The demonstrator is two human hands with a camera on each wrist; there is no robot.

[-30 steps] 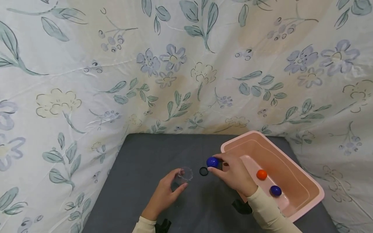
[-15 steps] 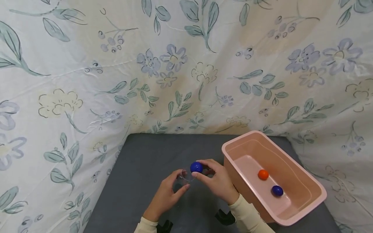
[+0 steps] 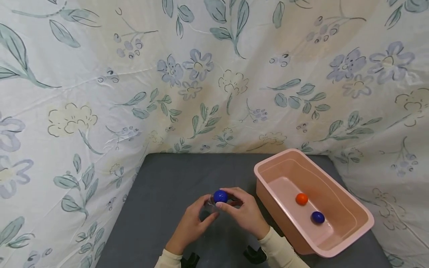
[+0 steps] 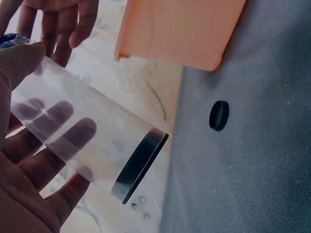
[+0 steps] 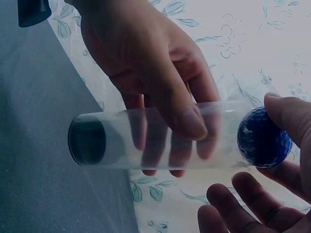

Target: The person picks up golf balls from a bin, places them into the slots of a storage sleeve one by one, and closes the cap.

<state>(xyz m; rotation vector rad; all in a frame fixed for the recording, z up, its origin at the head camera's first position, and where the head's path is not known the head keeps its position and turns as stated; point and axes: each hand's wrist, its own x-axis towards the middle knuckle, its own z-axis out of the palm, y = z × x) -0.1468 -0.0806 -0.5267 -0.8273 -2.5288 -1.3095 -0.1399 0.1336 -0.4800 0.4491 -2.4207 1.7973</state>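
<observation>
at six o'clock on the grey table [image 3: 161,178], the left hand [image 3: 191,227] wraps a clear tube [image 5: 155,141] with fingers and thumb curled round its wall, black-capped base away from the other hand. the right hand [image 3: 246,216] pinches a blue ball [image 3: 220,196] right at the tube's open mouth, touching or nearly so; the head view is too small to tell. to do it well, i judge: line the ball square with the mouth, hold the tube steady, tip the open end up a little, then ease the fingertips off. at three o'clock the pink tub [image 3: 365,216] holds an orange ball [image 3: 301,199] and another blue ball [image 3: 317,217]; a loose black cap [image 4: 218,115] lies between.
</observation>
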